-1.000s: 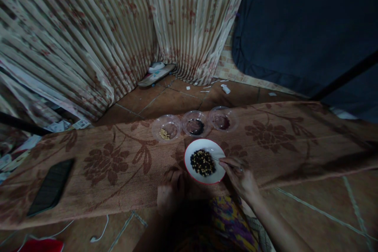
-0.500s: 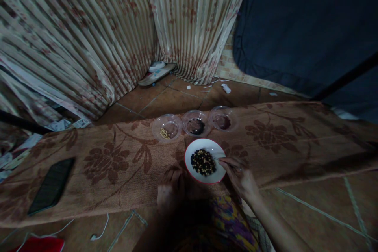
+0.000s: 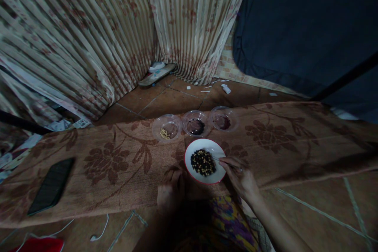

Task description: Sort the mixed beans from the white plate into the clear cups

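Observation:
My right hand (image 3: pixel 240 177) is closed on thin metal tweezers (image 3: pixel 216 158), as far as their slim shape shows. Their tips reach over a white bowl (image 3: pixel 218 175) with a red rim, close to a heap of mixed black and pale beans (image 3: pixel 203 162). My left hand (image 3: pixel 170 189) rests on the cloth left of the bowl, fingers curled in, with nothing visible in it. Behind the bowl stand three clear plastic cups in a row: the left cup (image 3: pixel 174 126) has pale beans, the middle cup (image 3: pixel 189 122) black ones, the right cup (image 3: pixel 217 120) dark red ones.
A brown flower-patterned cloth (image 3: pixel 136 181) covers the low, long table. On its left end lies a dark phone (image 3: pixel 52 185). Beyond the table, a skateboard (image 3: pixel 158 75) and white scraps lie on the tiled floor, near striped curtains (image 3: pixel 189 19). A white cable (image 3: pixel 103 228) trails below.

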A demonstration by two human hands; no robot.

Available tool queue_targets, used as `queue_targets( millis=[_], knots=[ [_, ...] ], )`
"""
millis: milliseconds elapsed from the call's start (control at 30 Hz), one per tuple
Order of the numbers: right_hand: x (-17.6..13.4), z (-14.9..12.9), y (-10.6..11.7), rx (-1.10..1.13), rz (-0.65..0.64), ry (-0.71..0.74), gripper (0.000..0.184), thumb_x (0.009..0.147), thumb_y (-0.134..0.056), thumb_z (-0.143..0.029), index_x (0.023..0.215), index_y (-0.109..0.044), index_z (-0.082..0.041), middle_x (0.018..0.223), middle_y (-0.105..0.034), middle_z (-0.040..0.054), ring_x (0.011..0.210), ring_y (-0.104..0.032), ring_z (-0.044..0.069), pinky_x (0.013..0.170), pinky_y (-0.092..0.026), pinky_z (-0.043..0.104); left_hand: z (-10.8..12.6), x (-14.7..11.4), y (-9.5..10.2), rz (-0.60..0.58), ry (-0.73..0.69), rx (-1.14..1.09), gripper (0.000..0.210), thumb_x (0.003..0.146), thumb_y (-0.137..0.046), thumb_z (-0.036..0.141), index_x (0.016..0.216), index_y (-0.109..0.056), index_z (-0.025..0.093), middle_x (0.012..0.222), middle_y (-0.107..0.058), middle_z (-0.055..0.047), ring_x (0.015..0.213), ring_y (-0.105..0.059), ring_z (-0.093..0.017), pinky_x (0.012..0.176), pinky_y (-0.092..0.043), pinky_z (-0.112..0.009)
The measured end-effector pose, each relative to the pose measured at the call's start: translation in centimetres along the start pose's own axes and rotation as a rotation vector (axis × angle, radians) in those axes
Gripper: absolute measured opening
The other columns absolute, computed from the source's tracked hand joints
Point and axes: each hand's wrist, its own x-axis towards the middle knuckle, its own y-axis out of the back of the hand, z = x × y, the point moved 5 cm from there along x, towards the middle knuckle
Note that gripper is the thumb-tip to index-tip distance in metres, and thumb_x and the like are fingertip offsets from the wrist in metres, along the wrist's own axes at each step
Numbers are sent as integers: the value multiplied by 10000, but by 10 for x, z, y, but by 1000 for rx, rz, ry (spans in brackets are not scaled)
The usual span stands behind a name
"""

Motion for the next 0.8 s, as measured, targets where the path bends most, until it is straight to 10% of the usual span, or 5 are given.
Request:
queue_targets(
  millis=[800],
  knots=[
    [0,0,-2,10,7,15,241,924,-549,-395,898,-723,-230,871,-734,54,829,-689,207,743,-556,332,1,1,1,1,-4,-27,144,937,-447,221,903,-586,221,824,-637,-34,768,-614,-155,669,-490,-255]
  ],
)
